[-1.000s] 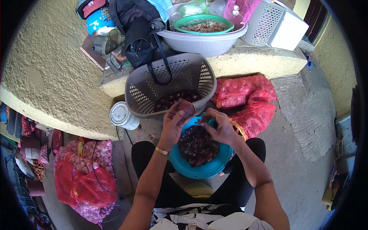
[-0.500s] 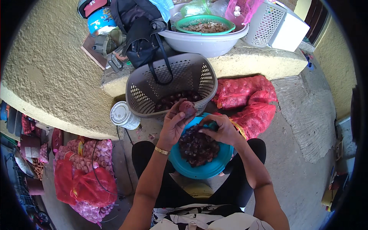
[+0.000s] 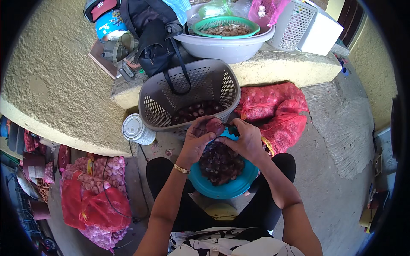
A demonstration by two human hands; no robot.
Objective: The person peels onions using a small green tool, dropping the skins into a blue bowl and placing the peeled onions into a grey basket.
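A red onion (image 3: 215, 126) is gripped in my left hand (image 3: 196, 140), its root end facing my right hand. My right hand (image 3: 247, 141) pinches a small dark object (image 3: 232, 129) against the side of the onion; its exact kind is hard to make out. Below both hands, a blue basin (image 3: 205, 186) between my knees holds a heap of dark red onion skins (image 3: 220, 164). Just beyond my hands stands a grey-brown perforated basket (image 3: 153, 100) with several dark red onions (image 3: 198, 111) at its bottom.
Red mesh sacks of onions (image 3: 277, 106) lie right of the basket. At left are a lidded can (image 3: 137, 128) and a mesh sack of pale pink bulbs (image 3: 102, 179). A black bag (image 3: 153, 55), a large basin (image 3: 222, 48) and a green colander (image 3: 256, 30) rest on the ledge.
My right hand has risen from over the basin to the onion, bringing the small dark object against it. My left hand has turned the onion and holds it slightly lower.
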